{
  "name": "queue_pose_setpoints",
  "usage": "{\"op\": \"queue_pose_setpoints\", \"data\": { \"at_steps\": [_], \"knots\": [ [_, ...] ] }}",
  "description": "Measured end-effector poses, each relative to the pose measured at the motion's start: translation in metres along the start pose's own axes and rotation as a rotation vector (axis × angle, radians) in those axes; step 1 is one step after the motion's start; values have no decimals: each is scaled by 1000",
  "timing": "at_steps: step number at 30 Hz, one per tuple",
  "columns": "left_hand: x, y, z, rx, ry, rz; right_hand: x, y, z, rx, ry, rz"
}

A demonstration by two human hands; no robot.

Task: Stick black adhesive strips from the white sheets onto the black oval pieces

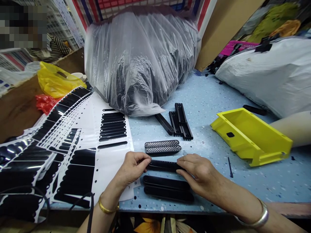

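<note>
My left hand [132,168] pinches the left end of a long black plastic piece [161,165], which lies level over the blue table. Fingers of my right hand [198,170] close on its right end. Just behind it rest two pieces with a patterned grid face [162,147], side by side. Nearer to me, two smooth black pieces [166,189] lie parallel. Farther back are several more black pieces [181,121], some stacked, and one gridded piece [164,124] set at a slant. A white sheet of black strip stickers [113,127] lies left of my hands.
More sticker sheets [77,171] overlap at the left. A large clear bag of dark things [143,61] bulges at the back. To the right stand a yellow bin [252,137], a thin black stick [230,167] and a white sack [269,71]. Another person's arm [296,129] reaches behind the bin.
</note>
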State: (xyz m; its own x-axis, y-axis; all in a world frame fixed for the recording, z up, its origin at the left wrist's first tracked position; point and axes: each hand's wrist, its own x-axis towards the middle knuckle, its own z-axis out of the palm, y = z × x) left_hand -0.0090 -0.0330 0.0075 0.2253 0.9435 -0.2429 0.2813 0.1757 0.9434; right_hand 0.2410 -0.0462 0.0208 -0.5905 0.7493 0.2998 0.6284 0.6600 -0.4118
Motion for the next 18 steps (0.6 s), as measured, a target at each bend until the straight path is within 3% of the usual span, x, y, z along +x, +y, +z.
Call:
{"op": "queue_pose_setpoints", "data": {
  "at_steps": [12, 18],
  "knots": [
    [1, 2, 2, -11, 19, -36, -2, 0, 0, 14, -62, 34],
    [2, 0, 9, 20, 107, 8, -2, 1, -1, 52, -60, 42]
  ]
}}
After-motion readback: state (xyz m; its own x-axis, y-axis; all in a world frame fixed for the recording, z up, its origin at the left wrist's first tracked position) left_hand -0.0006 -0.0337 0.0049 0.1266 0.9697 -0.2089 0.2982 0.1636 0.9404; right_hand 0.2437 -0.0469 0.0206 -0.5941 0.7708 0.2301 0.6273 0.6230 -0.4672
